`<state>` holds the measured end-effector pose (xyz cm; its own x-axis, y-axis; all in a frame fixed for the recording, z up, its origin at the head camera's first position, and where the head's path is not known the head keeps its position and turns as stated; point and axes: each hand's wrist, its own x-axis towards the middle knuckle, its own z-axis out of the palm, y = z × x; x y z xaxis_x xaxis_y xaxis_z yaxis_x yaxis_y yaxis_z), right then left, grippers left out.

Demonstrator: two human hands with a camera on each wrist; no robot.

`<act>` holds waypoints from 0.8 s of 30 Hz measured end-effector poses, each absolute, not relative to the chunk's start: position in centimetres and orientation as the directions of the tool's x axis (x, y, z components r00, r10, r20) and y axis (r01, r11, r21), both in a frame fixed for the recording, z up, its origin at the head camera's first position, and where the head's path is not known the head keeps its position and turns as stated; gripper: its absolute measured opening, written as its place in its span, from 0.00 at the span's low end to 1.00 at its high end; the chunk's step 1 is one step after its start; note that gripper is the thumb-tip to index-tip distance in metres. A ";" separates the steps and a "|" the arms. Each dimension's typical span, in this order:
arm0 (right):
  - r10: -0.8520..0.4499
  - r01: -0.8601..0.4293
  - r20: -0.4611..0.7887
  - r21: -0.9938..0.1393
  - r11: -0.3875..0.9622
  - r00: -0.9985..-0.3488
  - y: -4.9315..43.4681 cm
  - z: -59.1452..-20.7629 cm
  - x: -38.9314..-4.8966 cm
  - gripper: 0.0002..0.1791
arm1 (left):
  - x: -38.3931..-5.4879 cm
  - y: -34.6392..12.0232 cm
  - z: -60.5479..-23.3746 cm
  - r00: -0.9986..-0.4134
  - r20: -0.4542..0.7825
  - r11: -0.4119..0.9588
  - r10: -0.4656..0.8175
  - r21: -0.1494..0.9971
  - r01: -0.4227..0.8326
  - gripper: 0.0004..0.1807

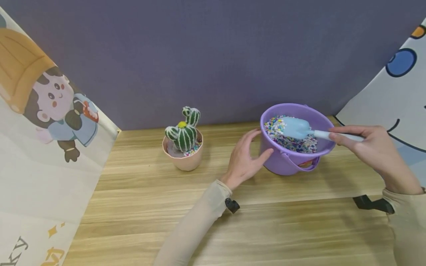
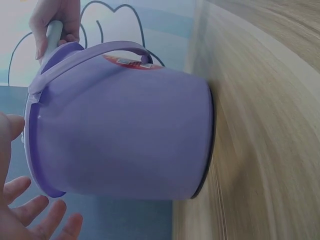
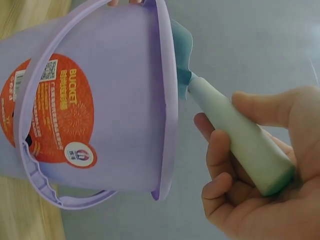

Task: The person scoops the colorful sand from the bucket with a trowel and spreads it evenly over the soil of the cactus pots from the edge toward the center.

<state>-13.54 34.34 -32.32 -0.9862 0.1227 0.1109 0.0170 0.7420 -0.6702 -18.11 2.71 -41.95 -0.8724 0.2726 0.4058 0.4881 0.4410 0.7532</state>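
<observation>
A purple bucket (image 1: pixel 283 162) stands on the wooden table, its handle hanging down the near side. Inside it lie many small multicoloured pellets (image 1: pixel 304 145). My right hand (image 1: pixel 372 144) grips the white handle of a light blue toy shovel (image 1: pixel 296 128), fingers curled round it in the right wrist view. The shovel's blade is over the pellets, inside the bucket's rim. At the bucket's left side is my left hand (image 1: pixel 244 159), thumb and fingers spread around the wall near the rim. In the left wrist view its fingers (image 2: pixel 45 215) are extended beside the bucket.
To the left, a knitted cactus (image 1: pixel 184 138) sits in a pink pot (image 1: pixel 188 162) with some coloured pellets in it. A dark grey-blue panel (image 1: pixel 213 62) rises behind the table. Printed cartoon panels flank both sides.
</observation>
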 end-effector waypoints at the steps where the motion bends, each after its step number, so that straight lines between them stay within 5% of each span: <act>1: 0.124 0.015 0.114 -0.671 0.741 -0.986 34.2 -32.3 -13.5 0.28 | -18.1 2.6 -41.9 -0.874 0.404 0.443 0.271 0.754 0.485 0.38; 24: 0.095 -0.026 0.119 -0.744 0.668 -0.988 31.2 -32.3 -13.5 0.25 | -17.2 -1.8 -42.0 -0.870 0.428 0.488 0.244 0.721 0.492 0.34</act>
